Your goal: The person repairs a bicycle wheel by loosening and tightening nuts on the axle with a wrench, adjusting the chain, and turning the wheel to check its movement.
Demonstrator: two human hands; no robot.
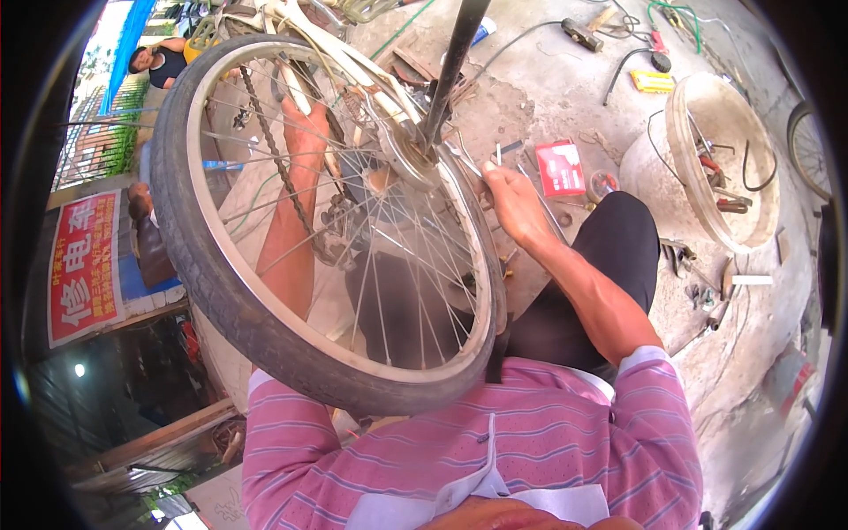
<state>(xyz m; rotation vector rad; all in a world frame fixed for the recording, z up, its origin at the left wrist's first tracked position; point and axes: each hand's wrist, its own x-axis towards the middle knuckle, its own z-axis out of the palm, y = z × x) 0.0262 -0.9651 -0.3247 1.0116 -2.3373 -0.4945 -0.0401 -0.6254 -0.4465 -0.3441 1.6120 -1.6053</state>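
Note:
A bicycle wheel [305, 389] with a black tyre and thin spokes stands tilted before me, fitted to a cream bicycle frame [305, 25]. Through the spokes shows my left hand [305, 124], closed round a cream tube of that frame; spokes partly cover its fingers. My right hand [515, 201] is closed at the wheel's right side, gripping a slim silver metal tool [465, 160] whose tip lies by the axle end of a dark post [455, 71]. A chain [265, 132] hangs behind the spokes.
Right of my knee stands a white bucket [649, 168] with a tool-filled basin on top. A red box [561, 168], a hammer [581, 35], a yellow packet [652, 82] and loose hand tools [678, 254] lie on the concrete. Two people are at the far left, near a red banner [86, 265].

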